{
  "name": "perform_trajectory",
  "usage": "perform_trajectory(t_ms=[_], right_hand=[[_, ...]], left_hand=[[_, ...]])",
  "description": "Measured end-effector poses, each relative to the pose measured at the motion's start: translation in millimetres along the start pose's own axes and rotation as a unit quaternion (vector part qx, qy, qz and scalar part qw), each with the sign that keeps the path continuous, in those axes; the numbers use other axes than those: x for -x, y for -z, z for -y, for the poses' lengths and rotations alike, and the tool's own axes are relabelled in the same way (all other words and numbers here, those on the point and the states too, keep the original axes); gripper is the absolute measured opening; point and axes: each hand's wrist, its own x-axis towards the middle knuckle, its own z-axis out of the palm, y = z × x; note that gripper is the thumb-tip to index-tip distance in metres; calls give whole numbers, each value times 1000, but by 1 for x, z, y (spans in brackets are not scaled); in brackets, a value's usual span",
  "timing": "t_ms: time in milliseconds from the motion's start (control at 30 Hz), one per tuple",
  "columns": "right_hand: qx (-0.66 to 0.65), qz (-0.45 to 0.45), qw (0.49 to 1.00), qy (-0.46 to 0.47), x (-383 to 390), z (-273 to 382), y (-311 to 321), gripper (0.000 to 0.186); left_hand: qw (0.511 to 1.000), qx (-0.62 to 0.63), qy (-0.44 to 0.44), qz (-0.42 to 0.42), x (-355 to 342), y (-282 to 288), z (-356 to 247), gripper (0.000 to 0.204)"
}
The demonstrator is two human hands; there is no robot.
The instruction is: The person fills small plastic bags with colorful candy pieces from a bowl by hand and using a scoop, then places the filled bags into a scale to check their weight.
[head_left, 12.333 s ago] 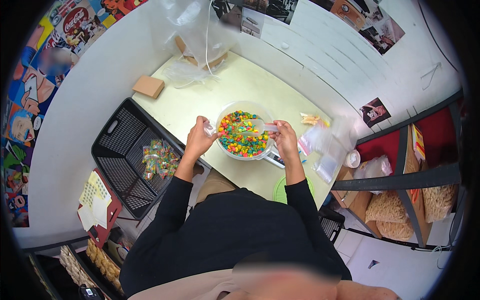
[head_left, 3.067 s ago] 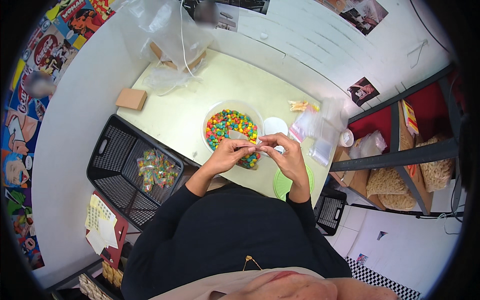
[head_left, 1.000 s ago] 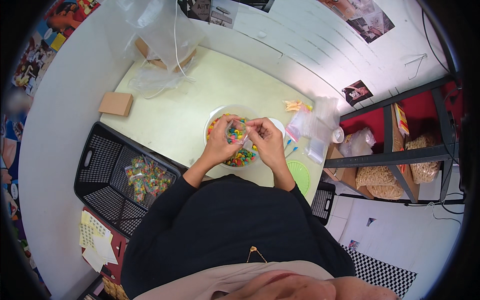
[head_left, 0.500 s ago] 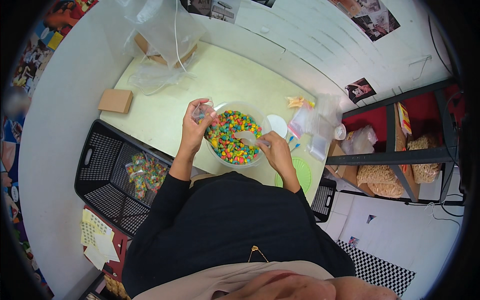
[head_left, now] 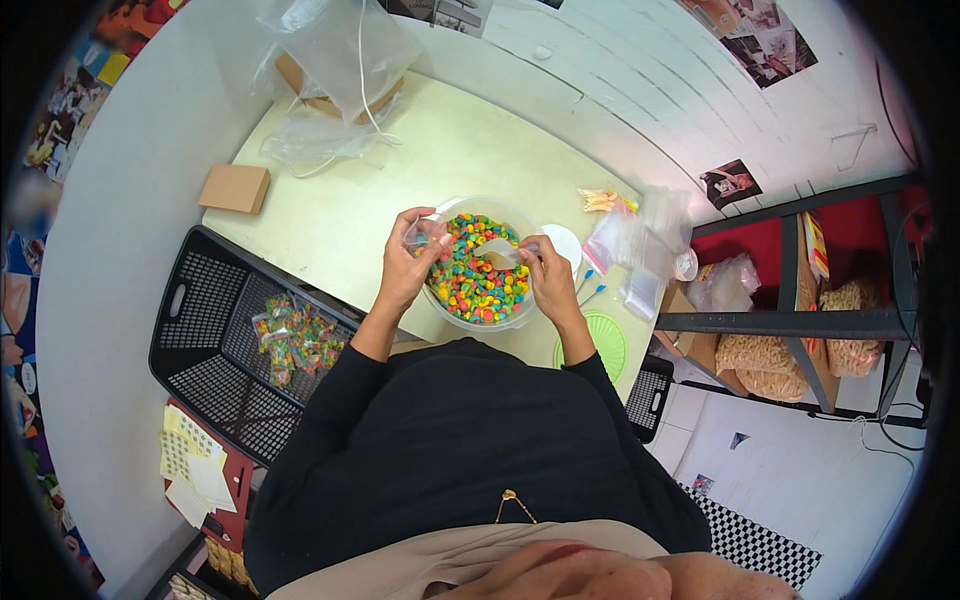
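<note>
A round translucent tub [head_left: 515, 322] full of small multicoloured candy-like pieces [head_left: 482, 290] stands at the table's near edge in front of me. At its left rim my left hand [head_left: 408, 258] is closed on a small clear plastic bag [head_left: 423, 232]. Whether any pieces lie inside the bag, I cannot tell. My right hand [head_left: 552, 280] grips the handle of a translucent white scoop [head_left: 494, 254] at the tub's right side. The scoop's bowl is just over the colourful pieces, with its contents hard to make out.
A black crate [head_left: 215, 370] at lower left holds several filled bags [head_left: 292, 335]. Right of the tub are a white lid [head_left: 562, 245], empty clear bags [head_left: 640, 290], and a green plate [head_left: 606, 345]. A brown box [head_left: 234, 189] sits at the table's left; a shelf [head_left: 780, 322] stands right.
My left hand with the bag has shifted slightly right and down. My right hand and the scoop have risen slightly away from me. The whole view has tilted a little.
</note>
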Motion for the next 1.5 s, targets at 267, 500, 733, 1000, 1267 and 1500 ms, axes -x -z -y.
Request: perform_trajectory(t_ms=[267,500,733,1000,1267,1500], right_hand=[[-78,-19,993,-91,9,-3,-8,18],[-107,-8,984,-140,11,5,-10,18],[-180,16,968,-176,2,-3,-25,20],[-299,-9,924,-240,-7,-17,-16,21],[-338,-61,912,-227,-6,-9,29,26],[-343,-138,917,-149,-7,25,76,26]], left_hand=[[1000,-7,-14,5,2,0,5,41],[1000,-4,-15,-1,5,-2,4,41],[1000,0,-17,3,5,-1,7,40],[1000,-10,-15,0,5,1,4,44],[975,-206,-76,26,5,-14,-22,55],[926,-358,-98,67,2,-35,-21,61]])
